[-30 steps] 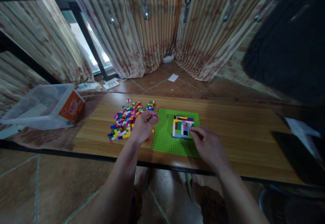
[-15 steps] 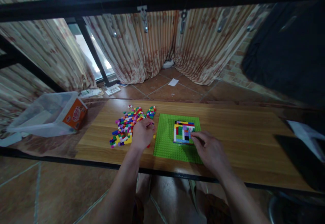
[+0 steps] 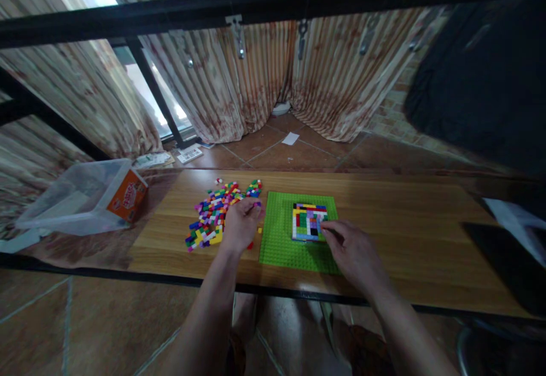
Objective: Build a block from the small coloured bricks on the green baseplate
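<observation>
A green studded baseplate (image 3: 279, 251) lies on the wooden table, bearing a low square build of many-coloured toy bricks (image 3: 302, 222). My right hand (image 3: 347, 245) is at the right edge of this build, thumb and forefinger pinched together; whether a brick is between them is hidden. Left of the baseplate, my left hand (image 3: 241, 222) hovers at the near right side of a loose pile of small bricks (image 3: 211, 208). Its fingertips close on a small purple brick (image 3: 257, 205). A yellow brick (image 3: 260, 230) and a red brick (image 3: 250, 246) lie close to that hand.
A clear plastic bin (image 3: 81, 199) with an orange label stands left of the wooden table (image 3: 409, 234). A dark flat object (image 3: 490, 262) and white paper (image 3: 514, 222) lie at the right end. A black bar (image 3: 273, 6) crosses above, before striped curtains (image 3: 256, 80).
My left hand has turned slightly, and the purple brick at its fingertips now shows more clearly. My right hand stays at the build's right edge. The camera view has shifted a little.
</observation>
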Tool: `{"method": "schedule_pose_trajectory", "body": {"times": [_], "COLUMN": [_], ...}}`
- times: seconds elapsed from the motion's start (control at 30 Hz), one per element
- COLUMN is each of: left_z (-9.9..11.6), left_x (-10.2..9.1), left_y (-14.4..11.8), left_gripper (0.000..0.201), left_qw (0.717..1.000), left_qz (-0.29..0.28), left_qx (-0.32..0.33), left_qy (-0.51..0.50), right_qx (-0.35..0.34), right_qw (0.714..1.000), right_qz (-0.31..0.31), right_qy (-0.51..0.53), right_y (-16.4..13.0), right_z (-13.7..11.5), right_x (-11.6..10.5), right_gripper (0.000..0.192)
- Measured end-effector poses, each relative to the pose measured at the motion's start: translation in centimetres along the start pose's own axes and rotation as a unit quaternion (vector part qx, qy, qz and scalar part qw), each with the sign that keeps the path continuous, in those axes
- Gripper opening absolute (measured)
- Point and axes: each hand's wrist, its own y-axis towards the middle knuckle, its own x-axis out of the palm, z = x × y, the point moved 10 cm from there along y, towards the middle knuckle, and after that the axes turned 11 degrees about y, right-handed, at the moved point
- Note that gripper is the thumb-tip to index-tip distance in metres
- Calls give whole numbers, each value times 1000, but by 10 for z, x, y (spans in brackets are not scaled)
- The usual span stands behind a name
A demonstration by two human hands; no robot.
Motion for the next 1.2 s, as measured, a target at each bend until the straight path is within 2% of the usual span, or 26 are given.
{"method": "schedule_pose_trajectory", "body": {"times": [0.2,0.3,0.4,0.5,0.63,0.8,1.03,1.13,1.2], "left_z": [1,0,1,2,5,7,8,10,9], "left_x": [-3,-6,-5,-10,-16,-13,-20,-21,-15], "left_y": [0,0,0,-1,0,0,-1,-1,-1], "left_gripper": [15,18,20,26,32,30,27,28,31], "left_qw": [999,994,973,942,913,898,889,906,938], "left_qz": [8,7,-22,-27,-26,-40,-17,-11,-25], "left_qx": [10,22,37,26,6,2,-9,1,4], "left_qy": [42,110,227,334,408,438,457,422,347], "right_qx": [-4,-5,-2,-3,-5,-3,-6,-2,1], "right_qw": [1000,1000,1000,1000,1000,1000,1000,1000,1000], "right_qz": [1,2,1,-4,-7,-9,-9,-9,-9], "right_qy": [2,3,1,-2,-3,-3,-3,-5,-7], "right_y": [0,-1,-1,-1,-1,0,-1,-1,-1], "right_z": [0,0,0,-1,-2,-1,-3,-4,-4], "right_x": [1,1,1,1,1,0,0,-1,-1], "right_gripper": [27,28,27,26,25,25,26,25,24]}}
